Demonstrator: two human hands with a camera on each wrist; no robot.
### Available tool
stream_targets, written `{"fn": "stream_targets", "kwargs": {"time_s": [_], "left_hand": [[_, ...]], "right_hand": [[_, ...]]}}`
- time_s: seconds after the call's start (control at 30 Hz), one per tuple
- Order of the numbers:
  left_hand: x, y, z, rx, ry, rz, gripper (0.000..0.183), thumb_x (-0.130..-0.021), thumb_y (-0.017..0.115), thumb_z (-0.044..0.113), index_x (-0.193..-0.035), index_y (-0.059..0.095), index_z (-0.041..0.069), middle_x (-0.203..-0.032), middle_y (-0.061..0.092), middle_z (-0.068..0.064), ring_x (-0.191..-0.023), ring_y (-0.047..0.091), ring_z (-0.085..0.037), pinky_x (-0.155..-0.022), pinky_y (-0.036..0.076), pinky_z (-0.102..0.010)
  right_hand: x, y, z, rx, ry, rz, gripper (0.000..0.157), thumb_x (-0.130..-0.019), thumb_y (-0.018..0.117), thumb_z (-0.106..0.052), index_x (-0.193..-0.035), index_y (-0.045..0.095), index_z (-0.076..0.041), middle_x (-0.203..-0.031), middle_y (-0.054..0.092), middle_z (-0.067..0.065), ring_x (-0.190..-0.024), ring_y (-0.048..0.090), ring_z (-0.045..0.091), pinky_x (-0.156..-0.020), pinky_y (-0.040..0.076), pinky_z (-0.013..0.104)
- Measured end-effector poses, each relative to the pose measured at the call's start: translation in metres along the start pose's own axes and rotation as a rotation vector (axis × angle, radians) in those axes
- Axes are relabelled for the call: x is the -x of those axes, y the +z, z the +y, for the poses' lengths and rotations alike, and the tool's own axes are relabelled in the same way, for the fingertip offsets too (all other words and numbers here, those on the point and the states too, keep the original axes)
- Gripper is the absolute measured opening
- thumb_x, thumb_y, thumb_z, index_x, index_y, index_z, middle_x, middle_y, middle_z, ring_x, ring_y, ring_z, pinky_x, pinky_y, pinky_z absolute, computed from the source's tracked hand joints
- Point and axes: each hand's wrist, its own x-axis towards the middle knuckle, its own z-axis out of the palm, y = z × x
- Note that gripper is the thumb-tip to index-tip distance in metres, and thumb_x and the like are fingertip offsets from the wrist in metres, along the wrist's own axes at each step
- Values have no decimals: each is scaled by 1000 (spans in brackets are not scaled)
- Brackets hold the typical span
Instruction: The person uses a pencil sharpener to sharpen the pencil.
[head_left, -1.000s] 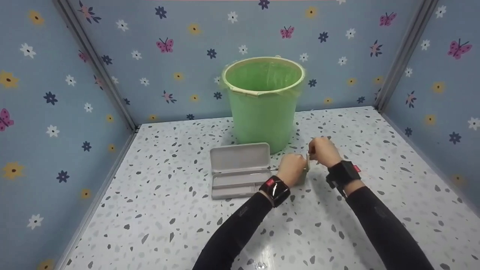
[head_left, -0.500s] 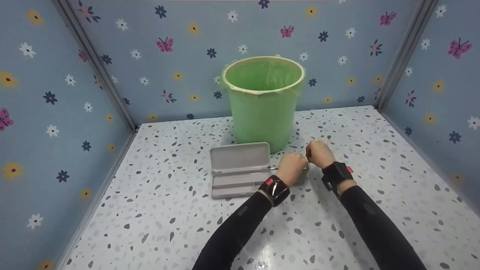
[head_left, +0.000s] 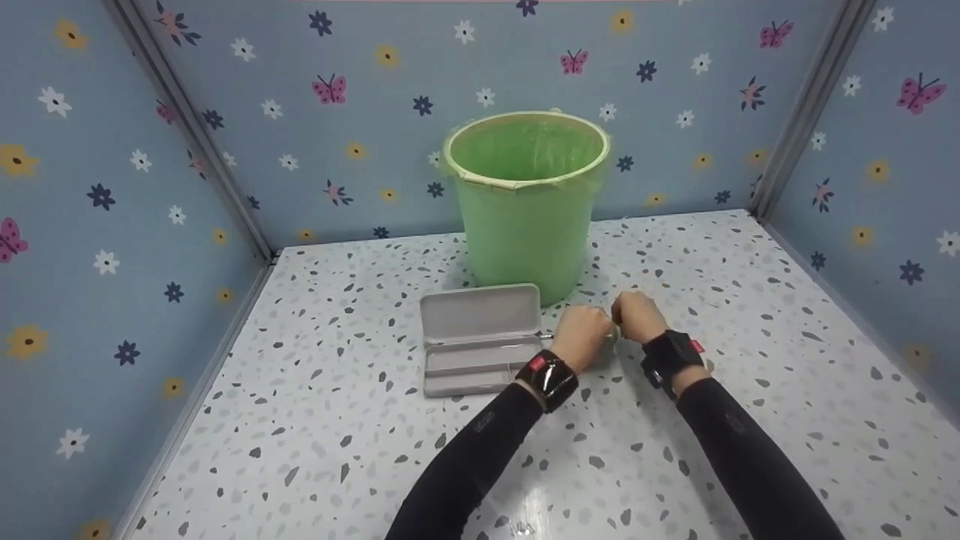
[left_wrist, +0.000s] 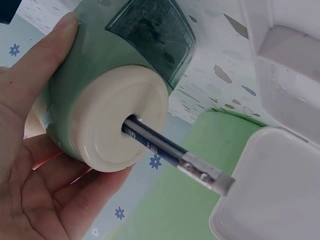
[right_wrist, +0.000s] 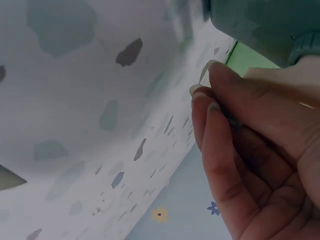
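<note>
My left hand [head_left: 581, 336] grips the green body of a crank pencil sharpener [left_wrist: 87, 75], its thumb on one side and fingers on the other. A dark pencil [left_wrist: 157, 145] with a metal ferrule and worn eraser sticks out of the round cream front [left_wrist: 102, 135]. Dark bits show through the translucent shavings drawer [left_wrist: 155, 37]. Close beside the sharpener's back, my right hand [head_left: 637, 316] has thumb and fingers pinched together at the crank. Behind its thumb, part of the cream crank arm [right_wrist: 280, 76] shows; the knob is hidden in the fingers.
An open grey-white pencil case [head_left: 480, 319] lies left of the sharpener, lid tilted up toward the back. Behind it stands a green bin [head_left: 525, 232] with a clear liner. Flower-patterned walls [head_left: 397, 97] enclose the speckled table [head_left: 322, 435] on three sides.
My right hand has moved slightly left and then down around the back of the sharpener, so the crank arm seen earlier is covered. My left hand and the pencil case stay in place.
</note>
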Motion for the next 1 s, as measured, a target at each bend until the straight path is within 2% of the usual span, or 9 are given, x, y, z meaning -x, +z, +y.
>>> {"fn": "stream_targets", "kwargs": {"time_s": [0.13, 0.33, 0.5, 0.7, 0.9, 1.0], "left_hand": [[0, 0, 1, -49, 7, -15, 18, -85, 65, 14, -75, 76, 25, -73, 72, 8, -63, 65, -9, -57, 54, -24], [1, -1, 2, -45, 33, -66, 17, -79, 66, 10, -80, 76, 24, -74, 72, 9, -64, 63, -8, -59, 54, -22], [1, -2, 1, -41, 32, -87, 12, -75, 64, 12, -71, 71, 21, -70, 69, 8, -61, 59, -9, -58, 52, -23], [1, -4, 2, -47, -5, -123, 14, -78, 62, 12, -73, 71, 21, -73, 70, 9, -62, 58, -7, -59, 51, -20], [-1, -6, 3, -59, -34, -126, 16, -80, 64, 10, -76, 74, 21, -75, 70, 10, -64, 61, -6, -60, 52, -19], [-2, -7, 4, -64, -45, -97, 16, -81, 64, 10, -76, 74, 22, -74, 70, 10, -64, 62, -6, -59, 52, -20]], "right_hand": [[5, 4, 1, 16, -9, -19, 14, -63, 62, 14, -64, 69, 2, -54, 56, 4, -49, 41, 16, -46, 32, 25], [16, 10, -2, 42, 38, -31, 15, -69, 66, 13, -79, 73, 5, -63, 62, 8, -55, 46, 19, -52, 38, 29], [27, 11, -4, 43, 4, -8, 10, -72, 64, 13, -75, 69, 5, -64, 61, 9, -56, 46, 19, -54, 42, 34], [40, 7, -6, -7, -3, 3, 11, -69, 65, 14, -76, 66, 4, -68, 66, 17, -60, 58, 26, -61, 52, 40], [47, 0, -8, -53, -16, -6, 14, -65, 71, 11, -74, 68, 2, -66, 67, 14, -58, 57, 23, -57, 49, 35], [50, -6, -11, -48, -29, -29, 16, -60, 76, 11, -70, 69, 0, -62, 66, 11, -54, 54, 20, -54, 47, 32]]}}
